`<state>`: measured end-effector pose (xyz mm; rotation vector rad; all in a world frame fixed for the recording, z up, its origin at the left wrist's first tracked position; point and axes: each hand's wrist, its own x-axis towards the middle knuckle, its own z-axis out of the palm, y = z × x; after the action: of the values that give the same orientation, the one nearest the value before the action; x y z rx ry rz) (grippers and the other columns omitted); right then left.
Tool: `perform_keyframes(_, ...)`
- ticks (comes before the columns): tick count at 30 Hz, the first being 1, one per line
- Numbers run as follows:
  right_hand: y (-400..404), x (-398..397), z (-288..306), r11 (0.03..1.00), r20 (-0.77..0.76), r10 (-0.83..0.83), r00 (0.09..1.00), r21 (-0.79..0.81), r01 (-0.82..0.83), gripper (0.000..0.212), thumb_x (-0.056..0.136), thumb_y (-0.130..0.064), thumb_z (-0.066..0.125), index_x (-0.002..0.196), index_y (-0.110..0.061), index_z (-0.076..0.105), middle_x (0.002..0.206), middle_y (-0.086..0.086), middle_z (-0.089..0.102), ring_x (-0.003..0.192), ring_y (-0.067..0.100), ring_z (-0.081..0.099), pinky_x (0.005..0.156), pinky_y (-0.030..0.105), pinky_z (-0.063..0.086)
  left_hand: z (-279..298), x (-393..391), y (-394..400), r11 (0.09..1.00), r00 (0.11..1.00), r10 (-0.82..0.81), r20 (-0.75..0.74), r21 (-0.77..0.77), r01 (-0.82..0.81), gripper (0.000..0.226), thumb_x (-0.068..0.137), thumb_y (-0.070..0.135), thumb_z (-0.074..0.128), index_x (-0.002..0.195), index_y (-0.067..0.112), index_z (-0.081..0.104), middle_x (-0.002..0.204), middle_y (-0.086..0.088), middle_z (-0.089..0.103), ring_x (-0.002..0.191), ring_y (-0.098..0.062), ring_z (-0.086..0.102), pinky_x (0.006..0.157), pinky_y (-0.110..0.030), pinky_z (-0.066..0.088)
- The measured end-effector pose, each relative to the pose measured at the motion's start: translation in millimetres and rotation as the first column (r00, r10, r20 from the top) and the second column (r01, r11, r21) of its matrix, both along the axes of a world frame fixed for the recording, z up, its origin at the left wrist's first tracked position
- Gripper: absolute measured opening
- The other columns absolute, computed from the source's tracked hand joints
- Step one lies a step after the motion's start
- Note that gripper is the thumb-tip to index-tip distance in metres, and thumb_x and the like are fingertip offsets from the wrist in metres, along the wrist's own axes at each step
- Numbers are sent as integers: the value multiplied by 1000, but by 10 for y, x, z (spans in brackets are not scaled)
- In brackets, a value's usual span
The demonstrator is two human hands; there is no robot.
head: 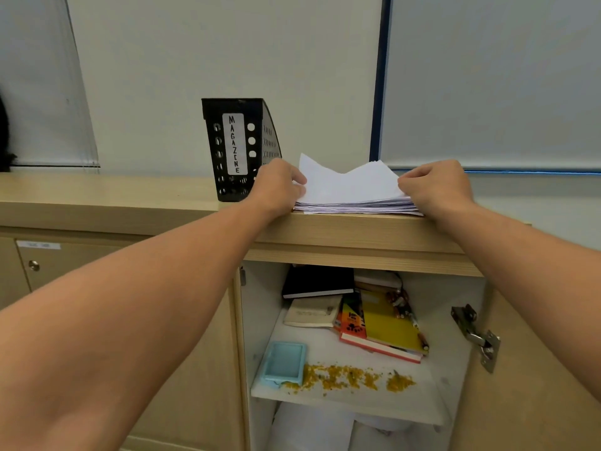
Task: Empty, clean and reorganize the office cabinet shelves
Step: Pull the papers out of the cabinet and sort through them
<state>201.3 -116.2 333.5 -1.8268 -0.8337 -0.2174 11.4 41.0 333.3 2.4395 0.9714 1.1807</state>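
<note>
A stack of white paper (353, 190) lies on the wooden cabinet top (130, 196). My left hand (279, 185) grips its left edge and my right hand (435, 187) grips its right edge, with the top sheets bent upward. Below, the open cabinet shelf (351, 398) holds a black notebook (318, 281), a beige booklet (312, 312), an orange book (353, 317) under a yellow book (390, 327), a light blue tray (283, 364) and scattered yellow crumbs (354, 377). White papers (312, 428) lie on the shelf beneath.
A black file holder labelled MAGAZINE (239, 148) stands on the cabinet top just left of the paper. The open door's metal hinge (478, 336) sticks out at the right. A closed cabinet door with a lock (34, 265) is at the left.
</note>
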Motion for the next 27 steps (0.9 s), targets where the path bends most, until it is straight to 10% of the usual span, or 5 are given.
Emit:
perform_keyframes(5, 46, 75, -19, 991, 34, -87, 996, -98, 90, 16, 83, -20, 64, 69, -21, 71, 94, 2, 73, 98, 28, 62, 97, 48, 49, -31, 55, 41, 1000, 997, 21, -79, -4, -21, 10, 92, 15, 68, 92, 12, 77, 96, -8, 70, 98, -22, 60, 85, -22, 41)
perform_keyframes(9, 53, 56, -98, 961, 222, -103, 969, -230, 155, 29, 94, -38, 53, 115, -27, 70, 130, 6, 60, 125, 35, 47, 104, 48, 38, -39, 54, 16, 999, 998, -25, -60, -29, 23, 43, 100, 36, 55, 73, 5, 65, 77, -11, 63, 77, -23, 58, 75, -31, 44)
perform_keyframes(13, 43, -32, -119, 932, 403, 20, 915, -338, 128, 49, 101, -53, 30, 148, -41, 39, 163, -4, 23, 149, 25, 17, 114, 53, 18, -51, 83, -57, 994, 981, -110, -162, -6, 111, 47, 105, 46, 38, 120, 14, 69, 127, -3, 65, 120, -22, 55, 94, -28, 38)
perform_keyframes(21, 42, -64, -98, 835, 319, 101, 942, -542, 94, 69, 97, -63, 26, 143, -17, 48, 153, 12, 43, 140, 36, 38, 118, 56, 19, -38, 58, -180, 994, 951, -102, -292, 1, 107, 42, 103, 41, 40, 123, 16, 68, 134, -7, 60, 121, -23, 53, 88, -23, 34)
perform_keyframes(27, -296, -151, -682, 1000, 230, 24, 973, -16, -21, 21, 101, -42, 25, 106, -23, 32, 94, -3, 37, 101, 15, 36, 94, 19, 37, -518, -160, -436, 906, 992, 119, 50, 404, -130, 38, 98, 36, 48, 103, 2, 65, 98, -19, 65, 81, -14, 45, 63, -20, 23)
